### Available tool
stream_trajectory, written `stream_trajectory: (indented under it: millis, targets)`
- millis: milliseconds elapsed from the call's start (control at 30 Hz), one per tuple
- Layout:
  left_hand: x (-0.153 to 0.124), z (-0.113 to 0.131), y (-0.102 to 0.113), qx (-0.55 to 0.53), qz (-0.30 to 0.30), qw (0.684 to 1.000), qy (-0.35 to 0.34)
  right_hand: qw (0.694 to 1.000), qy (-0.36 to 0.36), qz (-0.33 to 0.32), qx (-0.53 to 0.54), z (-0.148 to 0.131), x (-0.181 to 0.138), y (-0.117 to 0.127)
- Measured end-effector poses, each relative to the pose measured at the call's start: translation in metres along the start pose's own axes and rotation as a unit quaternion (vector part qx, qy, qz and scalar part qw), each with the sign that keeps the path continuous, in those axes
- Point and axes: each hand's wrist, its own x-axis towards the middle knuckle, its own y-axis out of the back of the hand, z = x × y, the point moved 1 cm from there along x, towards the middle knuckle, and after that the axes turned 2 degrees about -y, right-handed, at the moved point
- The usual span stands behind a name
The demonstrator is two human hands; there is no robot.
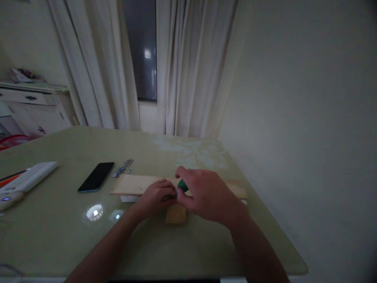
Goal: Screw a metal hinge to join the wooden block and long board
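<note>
Green-handled tool [182,185]: only a small green part shows, between the two hands, just above the long plank.
Tool axis: too little of it shows to tell which way it points or how its length runs.
Tool and fingers: the green part sits just under the right thumb and forefinger and just right of the left fingertips [172,192], touching or nearly touching both.
Right hand [206,194]: curled over the green part, thumb raised at the far side, fingers bent down around it; it appears to hold the tool, though the grip itself is hidden under the hand.
Left hand [156,196]: fingers bunched narrow and pressed down on the wood right beside the green part; whether they pinch something small I cannot tell.
Long plank [132,184]: pale wood, long axis running left to right across the bench, passing beneath both sets of fingers and out beyond the right hand.
Small wood block [176,214]: lies on the near side of the fingers, just below them, touching the plank's near edge.
Bench [59,236]: glossy pale green top carrying everything.
Phone [96,177]: dark, flat, well left of the left fingers.
Metal hinge [123,168]: small, just beyond the plank's left end, left of and beyond the fingers.
White bar [29,177]: far left of the fingers, near the bench edge.
</note>
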Motion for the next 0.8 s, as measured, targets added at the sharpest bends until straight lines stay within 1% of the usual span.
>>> stream_trajectory:
  millis: [67, 100, 133, 167, 233, 300, 333, 367, 400, 433, 533, 567, 600, 633, 733, 800]
  targets:
    - [0.000, 0.001, 0.000, 0.003, 0.003, 1.000, 0.001, 0.995, -0.068, 0.020, -0.065, -0.005, 0.006, -0.004]
    - [-0.001, 0.000, -0.001, 0.006, 0.005, 1.000, 0.005, 0.993, -0.081, 0.024, -0.080, -0.006, 0.009, -0.006]
    - [-0.002, -0.001, -0.002, 0.010, 0.007, 1.000, 0.010, 0.994, -0.070, 0.026, -0.082, -0.008, 0.012, -0.007]
    - [-0.003, -0.003, -0.004, 0.015, 0.010, 1.000, 0.015, 0.996, -0.037, 0.027, -0.074, -0.009, 0.012, -0.008]
    - [-0.006, -0.006, -0.007, 0.028, 0.019, 0.999, 0.029, 0.997, 0.064, 0.027, -0.037, -0.010, 0.009, -0.007]
    - [-0.008, -0.009, -0.009, 0.040, 0.032, 0.998, 0.041, 0.988, 0.149, 0.025, 0.005, -0.011, 0.003, -0.005]
    - [-0.008, -0.009, -0.009, 0.042, 0.037, 0.997, 0.045, 0.985, 0.169, 0.023, 0.019, -0.011, 0.000, -0.005]
    - [-0.008, -0.009, -0.009, 0.037, 0.036, 0.998, 0.045, 0.985, 0.172, 0.020, 0.026, -0.010, -0.002, -0.005]
    - [-0.007, -0.008, -0.007, 0.028, 0.031, 0.998, 0.040, 0.987, 0.157, 0.017, 0.025, -0.010, -0.003, -0.005]
    - [-0.006, -0.007, -0.006, 0.019, 0.025, 0.999, 0.032, 0.992, 0.127, 0.016, 0.015, -0.008, -0.002, -0.005]
    - [-0.004, -0.005, -0.003, 0.008, 0.005, 1.000, 0.013, 0.999, 0.007, 0.026, -0.032, 0.000, 0.007, -0.006]
    - [-0.003, -0.005, -0.003, 0.011, 0.000, 1.000, 0.011, 0.999, -0.013, 0.033, -0.038, 0.003, 0.010, -0.006]
    - [-0.004, -0.006, -0.003, 0.015, -0.002, 1.000, 0.010, 0.999, -0.011, 0.041, -0.035, 0.006, 0.012, -0.005]
    - [-0.004, -0.006, -0.004, 0.017, -0.004, 1.000, 0.007, 0.999, 0.012, 0.045, -0.022, 0.007, 0.013, -0.004]
    - [-0.006, -0.008, -0.007, 0.020, 0.000, 1.000, 0.005, 0.990, 0.132, 0.041, 0.021, 0.006, 0.011, -0.004]
    - [-0.007, -0.007, -0.009, 0.022, 0.008, 1.000, 0.016, 0.985, 0.165, 0.042, 0.013, 0.000, 0.009, -0.007]
